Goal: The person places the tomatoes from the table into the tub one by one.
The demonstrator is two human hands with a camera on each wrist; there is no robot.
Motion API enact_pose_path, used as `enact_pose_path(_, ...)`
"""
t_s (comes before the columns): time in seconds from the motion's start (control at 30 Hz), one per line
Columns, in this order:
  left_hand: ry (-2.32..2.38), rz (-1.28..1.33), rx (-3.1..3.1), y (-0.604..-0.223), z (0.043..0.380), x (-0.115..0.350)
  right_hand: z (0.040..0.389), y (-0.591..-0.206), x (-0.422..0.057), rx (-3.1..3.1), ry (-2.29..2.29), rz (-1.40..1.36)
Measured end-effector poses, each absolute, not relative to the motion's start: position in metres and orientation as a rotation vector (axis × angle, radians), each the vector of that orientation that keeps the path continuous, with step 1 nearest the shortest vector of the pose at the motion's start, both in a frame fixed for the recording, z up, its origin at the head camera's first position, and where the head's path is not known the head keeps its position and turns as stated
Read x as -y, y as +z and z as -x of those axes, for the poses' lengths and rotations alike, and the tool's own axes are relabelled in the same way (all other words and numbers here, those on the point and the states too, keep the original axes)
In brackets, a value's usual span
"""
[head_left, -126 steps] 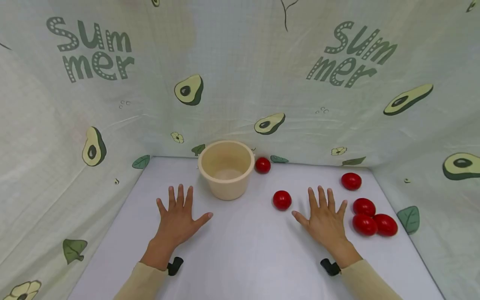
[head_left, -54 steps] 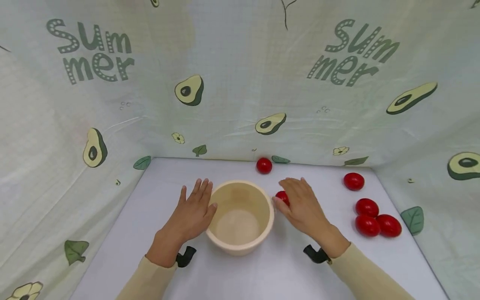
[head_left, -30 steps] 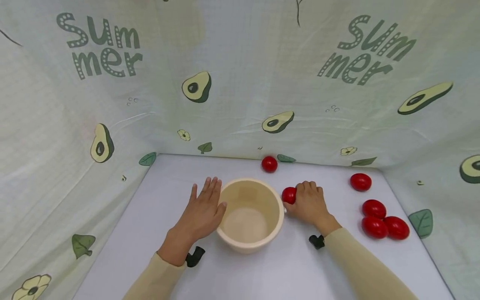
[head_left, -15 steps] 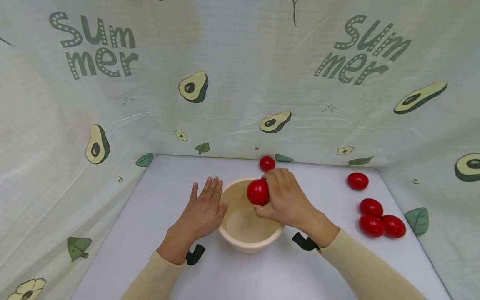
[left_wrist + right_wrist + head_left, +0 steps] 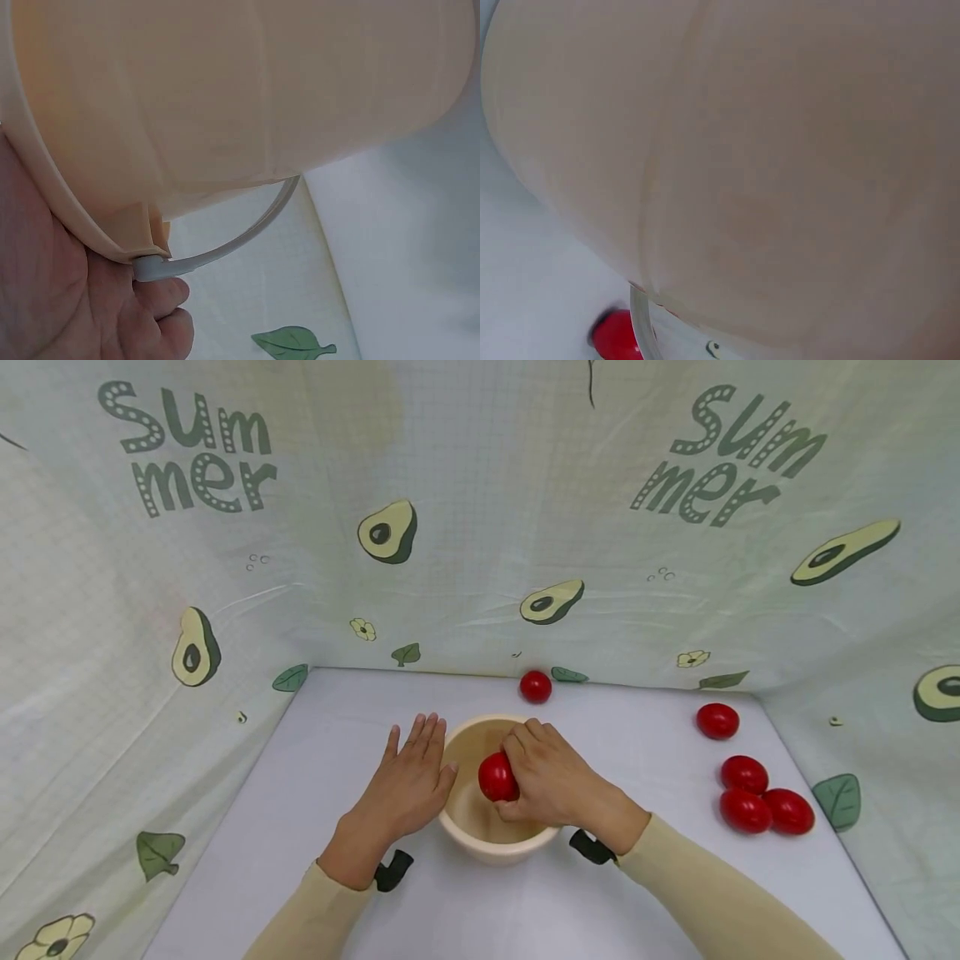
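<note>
A cream plastic bucket [image 5: 498,850] stands upright on the table, with its thin grey handle [image 5: 247,234] hanging down at the far side. My left hand [image 5: 401,785] lies along the bucket's left rim, fingers straight and together, palm against it. At the bucket's mouth, my right hand [image 5: 551,774] grips a glossy red egg-shaped ball [image 5: 498,777] with curled fingers and thumb. The ball hangs within the rim, above the bottom. In the right wrist view the bucket's wall [image 5: 727,165] fills most of the picture, hiding the fingers.
Another red ball [image 5: 536,687] lies behind the bucket near the back edge. Several more lie at the right: one further back [image 5: 717,721], and a touching cluster [image 5: 746,811] nearer. A printed cloth [image 5: 465,460] hangs behind the white table [image 5: 360,710] and at its sides.
The bucket came nearer with both hands at it. My right hand then picked up the red ball beside it, carried it left over the rim and lowered it. Lately the left hand stays put.
</note>
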State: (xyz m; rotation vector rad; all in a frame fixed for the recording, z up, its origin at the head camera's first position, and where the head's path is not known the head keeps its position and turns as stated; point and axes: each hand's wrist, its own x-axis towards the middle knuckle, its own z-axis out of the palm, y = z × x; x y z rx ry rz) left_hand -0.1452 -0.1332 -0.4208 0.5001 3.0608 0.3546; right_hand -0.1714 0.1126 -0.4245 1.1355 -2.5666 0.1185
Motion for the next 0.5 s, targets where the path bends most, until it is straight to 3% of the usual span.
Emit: enact_pose_path(0.5, 0.365, -0.505, -3.056, -0.4228, 0.1456, 0.1337, 0.1701, -0.4241, -0.1116, 2.631, 0.093, -1.132)
